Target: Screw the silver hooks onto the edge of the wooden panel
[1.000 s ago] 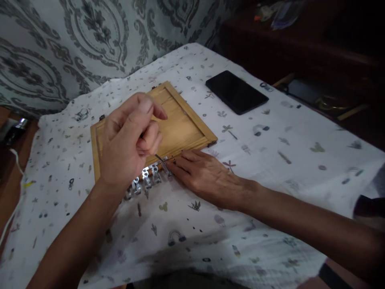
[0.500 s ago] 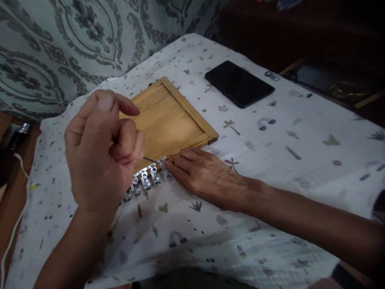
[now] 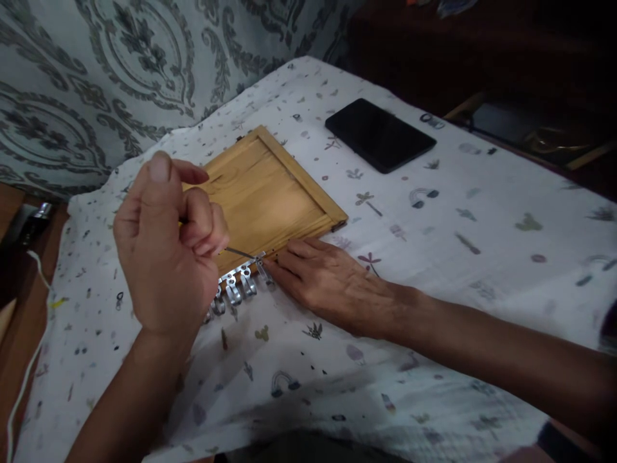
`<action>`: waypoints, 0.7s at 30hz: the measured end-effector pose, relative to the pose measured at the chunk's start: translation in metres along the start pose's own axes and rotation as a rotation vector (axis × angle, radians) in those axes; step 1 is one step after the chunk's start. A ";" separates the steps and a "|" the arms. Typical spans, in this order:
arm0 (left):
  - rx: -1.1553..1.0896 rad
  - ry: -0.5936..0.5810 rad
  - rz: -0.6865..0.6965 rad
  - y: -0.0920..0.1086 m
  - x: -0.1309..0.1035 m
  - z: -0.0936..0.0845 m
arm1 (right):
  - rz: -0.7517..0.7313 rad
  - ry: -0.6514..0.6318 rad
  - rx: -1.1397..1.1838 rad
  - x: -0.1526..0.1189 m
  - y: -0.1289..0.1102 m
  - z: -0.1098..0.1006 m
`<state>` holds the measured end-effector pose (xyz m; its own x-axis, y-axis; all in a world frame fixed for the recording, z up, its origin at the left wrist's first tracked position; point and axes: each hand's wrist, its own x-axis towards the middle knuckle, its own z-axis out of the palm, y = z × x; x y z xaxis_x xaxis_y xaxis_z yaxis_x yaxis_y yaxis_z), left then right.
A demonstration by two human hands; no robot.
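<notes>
The left hand (image 3: 168, 251) curls its grip tight round a slim metal-shafted tool (image 3: 241, 253). The right hand (image 3: 332, 283) lies outstretched by a shiny strip of looped clips (image 3: 234, 289); whether it pinches, I cannot tell. The strip edges a framed wooden board (image 3: 270, 193); beyond, a smooth black slab (image 3: 380, 135).

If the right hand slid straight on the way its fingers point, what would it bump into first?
Probably the strip of metal hooks: its end lies right at the fingertips of the right hand. The thin tool reaches there too, and depth is hard to judge, so it might come first.
</notes>
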<state>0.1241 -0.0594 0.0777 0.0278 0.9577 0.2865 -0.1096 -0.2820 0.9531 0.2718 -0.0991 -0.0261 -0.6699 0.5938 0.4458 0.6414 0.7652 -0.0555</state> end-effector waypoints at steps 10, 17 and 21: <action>-0.003 -0.019 -0.008 -0.006 -0.002 -0.002 | 0.007 -0.019 0.000 0.001 0.000 0.001; -0.014 0.012 -0.010 -0.005 -0.004 -0.001 | -0.003 -0.040 0.013 0.001 0.000 -0.001; -0.011 -0.014 -0.007 -0.005 -0.005 -0.001 | -0.004 -0.038 0.000 0.001 0.000 -0.002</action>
<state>0.1232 -0.0629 0.0715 0.0428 0.9586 0.2815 -0.1201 -0.2747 0.9540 0.2716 -0.0990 -0.0238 -0.6862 0.6000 0.4113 0.6388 0.7675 -0.0538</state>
